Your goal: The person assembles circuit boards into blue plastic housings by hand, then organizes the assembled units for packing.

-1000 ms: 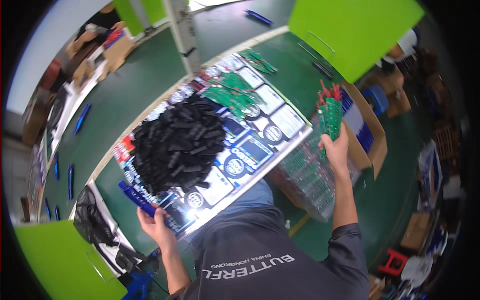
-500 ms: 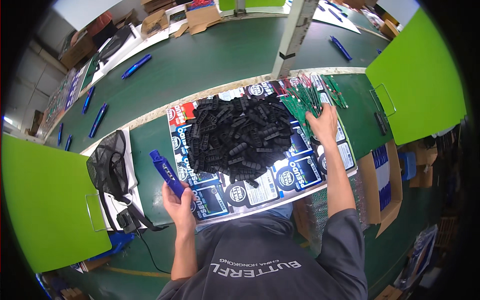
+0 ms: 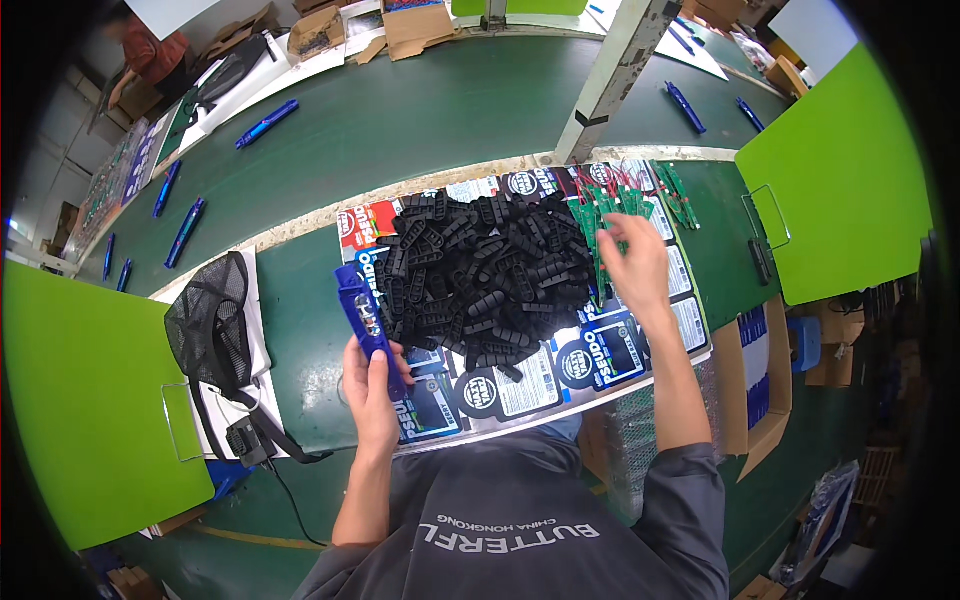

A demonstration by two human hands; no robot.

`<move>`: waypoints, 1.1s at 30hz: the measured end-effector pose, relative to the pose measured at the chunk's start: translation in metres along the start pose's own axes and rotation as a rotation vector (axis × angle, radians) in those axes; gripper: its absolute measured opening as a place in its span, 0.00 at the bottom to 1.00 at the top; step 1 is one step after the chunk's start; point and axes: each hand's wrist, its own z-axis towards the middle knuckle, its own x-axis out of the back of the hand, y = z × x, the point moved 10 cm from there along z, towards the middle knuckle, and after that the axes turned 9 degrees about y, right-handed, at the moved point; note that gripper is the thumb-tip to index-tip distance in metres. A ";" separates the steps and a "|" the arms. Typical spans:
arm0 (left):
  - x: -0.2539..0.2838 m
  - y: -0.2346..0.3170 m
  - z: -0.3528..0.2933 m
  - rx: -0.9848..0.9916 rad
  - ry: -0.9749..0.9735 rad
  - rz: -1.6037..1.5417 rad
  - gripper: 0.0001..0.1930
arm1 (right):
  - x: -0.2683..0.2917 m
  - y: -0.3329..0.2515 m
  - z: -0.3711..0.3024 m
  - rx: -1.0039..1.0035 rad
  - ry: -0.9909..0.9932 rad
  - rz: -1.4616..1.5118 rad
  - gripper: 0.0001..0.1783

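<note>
My left hand [image 3: 371, 388] is closed round a long blue plastic housing [image 3: 366, 315], which tilts with its top end away from me. Small parts show in the recess along its face. At the right, my right hand [image 3: 640, 265] has thumb and forefinger bent together at a narrow green circuit board [image 3: 601, 285], beside a heap of similar boards [image 3: 632, 204] with red wires. The fingertips partly hide how the board is gripped. Between my hands lies a large pile of black ribbed plastic pieces [image 3: 490, 270] on a printed sheet [image 3: 530, 385].
Several blue housings lie on the green bench beyond, one blue housing [image 3: 267, 124] at far left. A metal post [image 3: 615, 85] stands behind the boards. Green panels [image 3: 830, 180] flank me. A black mesh bag [image 3: 208, 320] lies left; a carton [image 3: 778, 400] stands low right. Another person [image 3: 152, 48] is far left.
My right hand has drawn left and toward me from the boards' far side, its fingers now pinched. My left hand has brought the blue housing nearer the black pile. A person has come into view far left.
</note>
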 end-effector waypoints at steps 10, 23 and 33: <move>-0.033 -0.003 0.004 -0.002 -0.113 -0.048 0.22 | -0.069 -0.009 0.009 -0.024 -0.252 0.124 0.13; -0.062 -0.001 0.004 0.064 -0.219 -0.025 0.20 | 0.013 -0.134 -0.003 0.041 -0.248 0.592 0.09; -0.076 -0.004 -0.006 0.066 -0.251 0.097 0.17 | 0.003 -0.205 -0.031 0.489 -0.171 0.475 0.07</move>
